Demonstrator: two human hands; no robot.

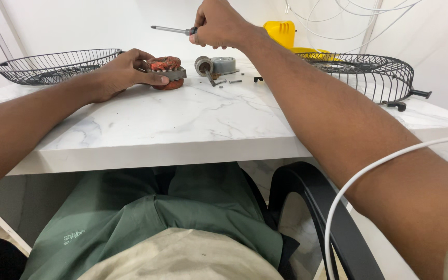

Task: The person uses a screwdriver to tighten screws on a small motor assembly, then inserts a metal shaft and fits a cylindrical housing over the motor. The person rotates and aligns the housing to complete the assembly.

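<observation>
Copper-wound motor stator point(166, 71) resting on the white marble table point(182, 119), gripped by the left hand point(125, 72), fingers curled round it; screwdriver point(175, 30) raised just above, clenched in the right hand point(219, 25); grey motor housing point(216, 66) beside, wire fan guards point(53, 66) flanking, white walls behind

A fan motor stator point(166, 71), wound with copper-coloured coils around a grey laminated core, is seen resting on a white marble-patterned tabletop, gripped at its left side. A screwdriver point(175, 30) is held raised behind it, its metal shaft pointing left.
</observation>
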